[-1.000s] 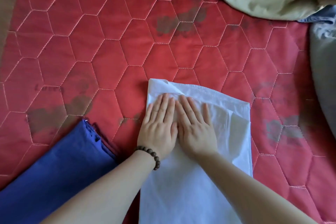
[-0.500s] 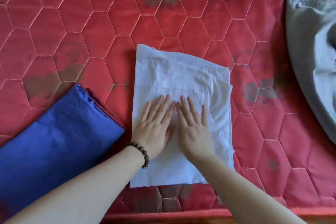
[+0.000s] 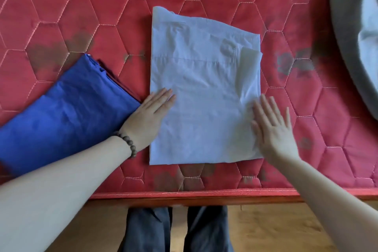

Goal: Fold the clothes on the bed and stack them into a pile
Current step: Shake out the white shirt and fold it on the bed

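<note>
White shirt [image 3: 202,96], folded, flat on the bed [image 3: 122,6] beside the blue pile [image 3: 67,108] — left hand [image 3: 147,116] and right hand [image 3: 272,129], side by side at its centre a second ago, now parted to its edges, fingers straight and flat, gripping nothing — smoothing apparently done, stacking next.

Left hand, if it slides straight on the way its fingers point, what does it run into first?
The left hand lies flat, fingers aimed up and to the right across the folded white garment. Going on, it would only cross more white cloth; the small raised fold near the far right corner looks like the first bump, though height is hard to judge.
</note>
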Demonstrator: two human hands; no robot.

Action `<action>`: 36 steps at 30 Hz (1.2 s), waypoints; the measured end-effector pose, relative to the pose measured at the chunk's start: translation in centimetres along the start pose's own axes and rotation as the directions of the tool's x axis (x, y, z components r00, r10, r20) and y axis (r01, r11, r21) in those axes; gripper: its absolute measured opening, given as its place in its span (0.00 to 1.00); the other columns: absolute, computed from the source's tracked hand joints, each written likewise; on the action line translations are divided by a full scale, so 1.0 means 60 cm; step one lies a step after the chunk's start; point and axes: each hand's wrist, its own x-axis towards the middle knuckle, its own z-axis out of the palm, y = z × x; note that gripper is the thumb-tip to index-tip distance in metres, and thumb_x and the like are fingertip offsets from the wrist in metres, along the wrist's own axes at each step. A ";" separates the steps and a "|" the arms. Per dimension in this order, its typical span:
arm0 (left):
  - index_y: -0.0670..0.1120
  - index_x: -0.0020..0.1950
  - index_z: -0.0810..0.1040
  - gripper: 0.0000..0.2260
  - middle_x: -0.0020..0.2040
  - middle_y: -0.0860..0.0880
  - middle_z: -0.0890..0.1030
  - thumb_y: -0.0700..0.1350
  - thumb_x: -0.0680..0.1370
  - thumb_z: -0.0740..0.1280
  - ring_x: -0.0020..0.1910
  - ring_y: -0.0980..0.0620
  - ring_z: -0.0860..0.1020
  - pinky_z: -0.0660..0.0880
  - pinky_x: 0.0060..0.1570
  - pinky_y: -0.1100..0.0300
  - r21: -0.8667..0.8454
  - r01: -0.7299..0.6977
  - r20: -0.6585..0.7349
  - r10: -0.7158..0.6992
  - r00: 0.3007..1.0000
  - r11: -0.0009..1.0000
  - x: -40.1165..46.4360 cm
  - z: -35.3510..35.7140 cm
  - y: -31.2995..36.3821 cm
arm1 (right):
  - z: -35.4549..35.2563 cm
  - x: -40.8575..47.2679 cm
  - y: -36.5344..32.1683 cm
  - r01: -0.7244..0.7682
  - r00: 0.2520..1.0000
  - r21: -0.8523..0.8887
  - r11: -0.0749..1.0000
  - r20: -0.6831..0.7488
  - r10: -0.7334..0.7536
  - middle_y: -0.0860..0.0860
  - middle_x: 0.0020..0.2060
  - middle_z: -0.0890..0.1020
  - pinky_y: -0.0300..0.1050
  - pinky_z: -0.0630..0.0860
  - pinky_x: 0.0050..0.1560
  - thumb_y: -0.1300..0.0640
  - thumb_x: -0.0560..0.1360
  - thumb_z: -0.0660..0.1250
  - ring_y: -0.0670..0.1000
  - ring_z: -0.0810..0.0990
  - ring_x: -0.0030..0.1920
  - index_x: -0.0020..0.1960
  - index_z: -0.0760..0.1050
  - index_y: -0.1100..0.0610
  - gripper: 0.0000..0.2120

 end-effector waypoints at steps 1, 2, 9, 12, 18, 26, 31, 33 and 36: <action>0.39 0.74 0.63 0.31 0.74 0.39 0.65 0.25 0.72 0.58 0.75 0.39 0.61 0.57 0.75 0.45 0.052 -0.032 -0.032 0.034 0.999 0.998 0.002 -0.011 -0.007 | -0.014 0.004 0.018 0.004 1.000 -0.021 1.000 -0.030 -0.004 0.50 0.78 0.52 0.64 0.47 0.75 0.53 0.78 0.51 0.51 0.47 0.78 0.79 0.52 0.53 0.29; 0.39 0.75 0.64 0.31 0.74 0.39 0.65 0.26 0.72 0.54 0.74 0.39 0.61 0.56 0.75 0.46 0.117 -0.057 -0.041 0.062 0.997 0.992 0.003 -0.020 -0.016 | -0.027 0.010 0.033 0.013 0.998 -0.066 0.998 -0.054 -0.017 0.51 0.78 0.52 0.64 0.48 0.75 0.59 0.76 0.55 0.52 0.47 0.78 0.79 0.52 0.52 0.32; 0.44 0.76 0.58 0.33 0.77 0.43 0.61 0.29 0.71 0.54 0.76 0.43 0.58 0.56 0.74 0.46 0.313 -0.184 0.227 0.114 0.967 0.932 0.017 -0.031 -0.020 | -0.050 0.063 0.032 0.478 0.878 -0.292 0.828 0.126 -0.462 0.53 0.77 0.57 0.66 0.54 0.73 0.70 0.70 0.66 0.58 0.55 0.76 0.76 0.60 0.48 0.40; 0.52 0.77 0.45 0.41 0.78 0.50 0.44 0.29 0.69 0.58 0.77 0.49 0.40 0.37 0.76 0.55 0.185 -0.241 0.338 0.168 0.926 0.953 0.011 -0.031 -0.023 | -0.062 0.058 0.028 0.580 0.814 -0.227 0.782 0.193 -0.548 0.51 0.75 0.64 0.65 0.56 0.73 0.70 0.71 0.67 0.60 0.58 0.75 0.74 0.65 0.50 0.35; 0.50 0.60 0.81 0.23 0.58 0.52 0.82 0.28 0.75 0.59 0.59 0.55 0.79 0.73 0.60 0.65 -0.510 0.336 0.284 -0.213 0.935 0.792 0.014 -0.068 0.019 | -0.092 0.023 0.025 0.106 0.928 0.393 0.913 0.292 -0.233 0.37 0.51 0.82 0.24 0.63 0.62 0.69 0.74 0.60 0.50 0.75 0.64 0.51 0.82 0.51 0.18; 0.46 0.51 0.80 0.18 0.44 0.45 0.85 0.57 0.82 0.57 0.41 0.50 0.83 0.77 0.42 0.57 -0.787 0.579 0.573 -0.600 0.559 -0.213 0.034 -0.043 0.023 | -0.052 0.026 0.005 -0.520 0.848 0.729 0.445 0.379 0.370 0.48 0.35 0.79 0.45 0.67 0.39 0.48 0.79 0.63 0.49 0.72 0.37 0.46 0.79 0.59 0.14; 0.55 0.49 0.84 0.08 0.52 0.50 0.85 0.47 0.80 0.65 0.54 0.50 0.83 0.79 0.50 0.57 -0.835 0.542 0.495 -0.563 0.662 -0.096 0.012 -0.032 0.032 | -0.043 0.012 -0.014 -0.431 0.882 0.753 0.498 0.235 0.409 0.36 0.23 0.74 0.29 0.62 0.23 0.52 0.78 0.65 0.37 0.69 0.23 0.38 0.75 0.52 0.11; 0.53 0.51 0.84 0.08 0.52 0.50 0.85 0.43 0.80 0.66 0.54 0.51 0.82 0.77 0.57 0.52 -0.853 0.521 0.439 -0.588 0.679 -0.035 0.009 -0.031 0.040 | -0.047 0.006 -0.024 -0.406 0.885 0.789 0.460 0.215 0.412 0.38 0.29 0.79 0.29 0.66 0.28 0.53 0.78 0.66 0.36 0.73 0.28 0.42 0.77 0.52 0.08; 0.50 0.55 0.82 0.09 0.53 0.50 0.85 0.40 0.80 0.64 0.54 0.51 0.82 0.76 0.58 0.50 -0.873 0.486 0.406 -0.614 0.677 -0.042 0.003 -0.035 0.057 | -0.047 -0.005 -0.030 -0.398 0.883 0.817 0.417 0.217 0.417 0.48 0.40 0.84 0.40 0.73 0.40 0.54 0.78 0.66 0.43 0.78 0.39 0.47 0.79 0.54 0.06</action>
